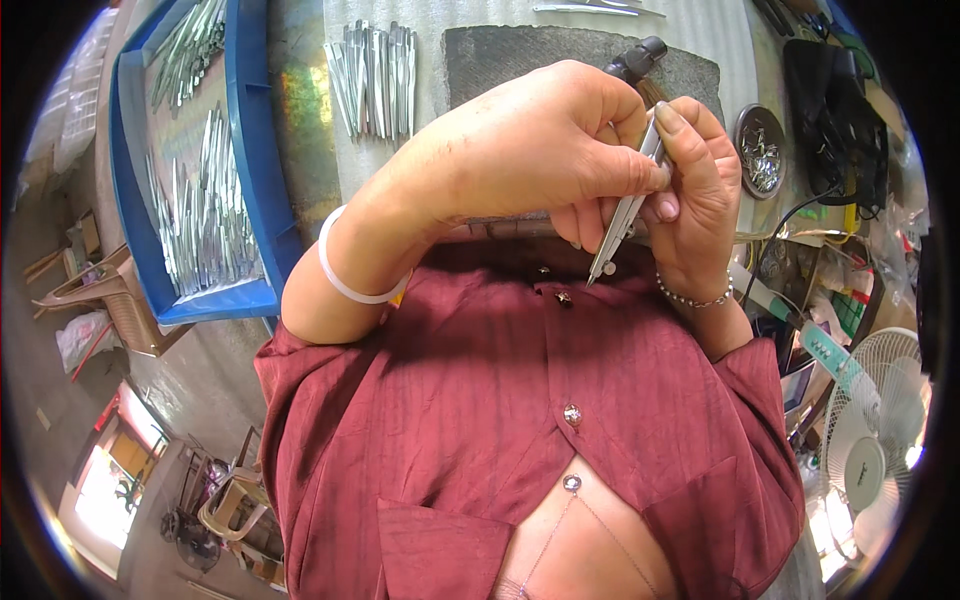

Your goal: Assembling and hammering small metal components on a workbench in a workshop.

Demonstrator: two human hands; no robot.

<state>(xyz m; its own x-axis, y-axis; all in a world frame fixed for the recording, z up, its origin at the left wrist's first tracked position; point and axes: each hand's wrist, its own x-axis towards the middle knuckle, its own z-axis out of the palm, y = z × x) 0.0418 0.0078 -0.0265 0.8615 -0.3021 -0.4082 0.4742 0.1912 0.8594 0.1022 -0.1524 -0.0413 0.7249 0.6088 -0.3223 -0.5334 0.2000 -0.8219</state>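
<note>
My left hand [545, 135], with a white bangle at its forearm, is closed around a slim silver two-legged metal tool [624, 222]. The tool looks like a drawing compass and bears a small round knob near its lower end. It slants downward in front of my maroon shirt. My right hand [700, 165], a beaded bracelet on its wrist, pinches the upper end between thumb and fingers. Fingers cover part of the tool's upper half. Just behind the hands, a black-knobbed thing [637, 60] with brownish bristle-like strands lies on a dark rough slab [500, 60].
On the left stands a blue tray [250, 150] holding heaps of slim silver metal pieces [210, 210]. A row of similar pieces [372, 80] lies beside it. To the right are a round dish of tiny metal parts [760, 155], a black bag-like object [830, 120] and a fan [870, 430].
</note>
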